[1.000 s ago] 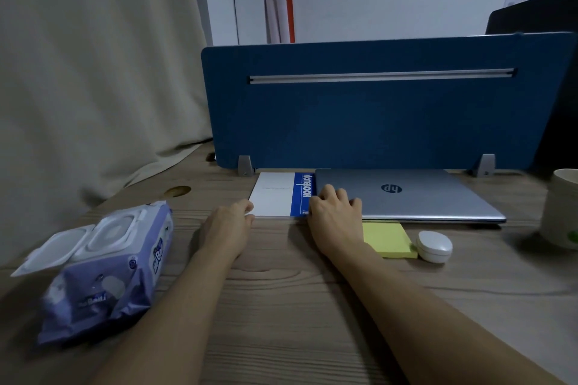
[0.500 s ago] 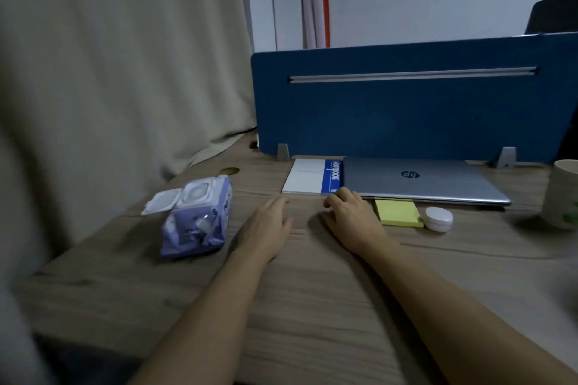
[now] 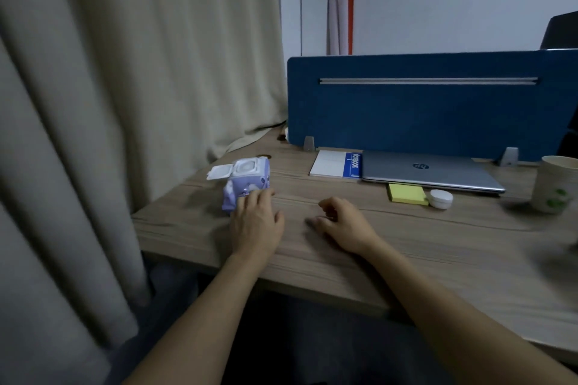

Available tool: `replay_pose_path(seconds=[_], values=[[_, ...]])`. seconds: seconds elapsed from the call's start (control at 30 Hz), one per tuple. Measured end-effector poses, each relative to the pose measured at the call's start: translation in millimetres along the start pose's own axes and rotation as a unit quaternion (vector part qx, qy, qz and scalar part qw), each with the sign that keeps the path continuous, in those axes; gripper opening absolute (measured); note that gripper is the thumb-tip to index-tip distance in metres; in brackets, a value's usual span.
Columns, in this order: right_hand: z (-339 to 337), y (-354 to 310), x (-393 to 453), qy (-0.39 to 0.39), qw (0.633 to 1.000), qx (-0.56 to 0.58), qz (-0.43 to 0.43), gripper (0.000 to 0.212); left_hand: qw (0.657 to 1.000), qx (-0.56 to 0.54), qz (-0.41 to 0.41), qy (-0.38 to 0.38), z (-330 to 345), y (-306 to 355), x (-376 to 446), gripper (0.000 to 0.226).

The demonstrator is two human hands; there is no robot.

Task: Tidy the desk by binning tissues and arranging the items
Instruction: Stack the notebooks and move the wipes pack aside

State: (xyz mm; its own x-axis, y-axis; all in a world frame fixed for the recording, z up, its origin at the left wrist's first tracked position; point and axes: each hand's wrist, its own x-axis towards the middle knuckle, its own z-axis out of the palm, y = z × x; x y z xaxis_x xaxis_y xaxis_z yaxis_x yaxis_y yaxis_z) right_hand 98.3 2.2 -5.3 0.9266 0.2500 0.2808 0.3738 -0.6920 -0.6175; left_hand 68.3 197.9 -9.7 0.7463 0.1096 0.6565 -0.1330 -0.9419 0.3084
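A purple pack of wet wipes [image 3: 247, 181] lies on the wooden desk [image 3: 406, 244] at the left, its white lid flipped open. My left hand [image 3: 255, 219] reaches it, fingertips touching its near end. My right hand [image 3: 341, 222] rests on the desk to the right, fingers loosely curled and holding nothing. Against the blue divider [image 3: 422, 103] lie a white notebook with a blue spine [image 3: 336, 164] and a closed silver laptop [image 3: 428, 170]. A yellow sticky-note pad [image 3: 406, 194] and a small white case [image 3: 441, 198] sit in front of the laptop.
A paper cup [image 3: 556, 184] stands at the right edge. A beige curtain [image 3: 125, 87] hangs along the desk's left side. A round cable hole [image 3: 264, 156] lies behind the wipes. The desk's front edge runs under my forearms.
Both hands have drawn back from the notebook. My left hand has moved left onto the wipes pack. The view has pulled back and turned left.
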Motion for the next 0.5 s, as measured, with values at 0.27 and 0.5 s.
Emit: replay_pose_path(seconds=[0.27,0.5], values=[[33.1,-39.6,11.7,-0.025,0.999,-0.023,-0.019,0.049,0.979,-0.013,-0.196,-0.054,-19.8,-70.6,-3.3,0.074],[50.7,-39.2,39.4,-0.014,0.998,-0.038,-0.053,0.044,0.970,-0.101,-0.202,-0.086,0.9,-91.2,27.7,0.108]])
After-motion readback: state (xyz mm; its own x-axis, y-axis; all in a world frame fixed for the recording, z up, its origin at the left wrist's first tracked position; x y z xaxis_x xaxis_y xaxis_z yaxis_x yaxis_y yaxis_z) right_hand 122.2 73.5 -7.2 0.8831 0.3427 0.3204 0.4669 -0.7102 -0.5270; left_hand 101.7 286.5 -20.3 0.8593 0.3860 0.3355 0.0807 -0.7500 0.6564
